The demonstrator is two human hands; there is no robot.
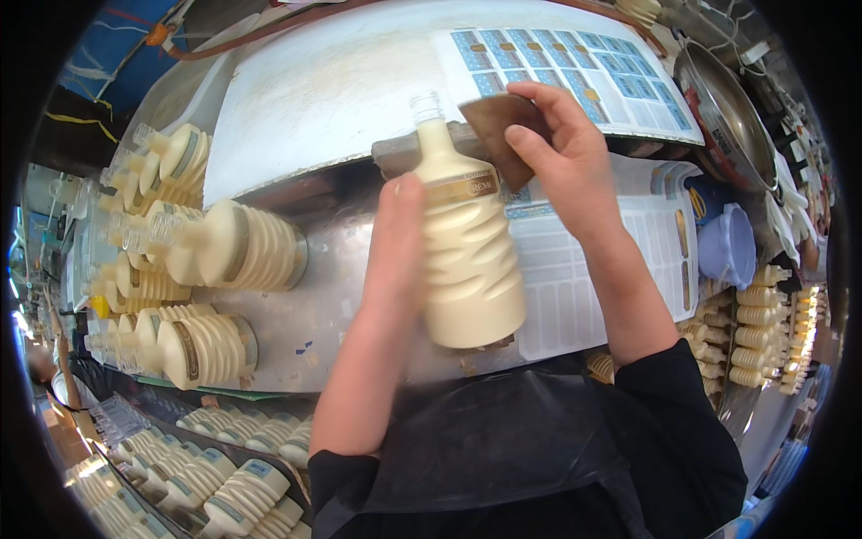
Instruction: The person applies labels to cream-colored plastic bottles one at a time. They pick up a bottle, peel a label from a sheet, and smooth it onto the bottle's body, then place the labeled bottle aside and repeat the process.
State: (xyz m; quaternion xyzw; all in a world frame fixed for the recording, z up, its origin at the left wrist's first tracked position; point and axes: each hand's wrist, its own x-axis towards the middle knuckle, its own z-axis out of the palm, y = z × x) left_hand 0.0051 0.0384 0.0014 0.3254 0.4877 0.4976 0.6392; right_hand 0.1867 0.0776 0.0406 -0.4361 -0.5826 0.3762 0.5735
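The ridged bottle (474, 256) looks glossy, the metal tabletop (334, 310) scuffed.

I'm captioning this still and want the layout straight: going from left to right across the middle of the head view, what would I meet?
Cream bottles at the table's left, left hand, central cream bottle, brown flat piece, right hand, lavender bucket.

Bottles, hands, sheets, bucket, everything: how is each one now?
Middle bottle: labelled, uncapped
Left hand: touching the middle bottle, blurred
Right hand: holding the brown piece
Brown piece: held, tilted
Bottles at left: labelled, uncapped
Upper sheet: blue stickers on it
Lower sheet: mostly blank
Purple bucket: open
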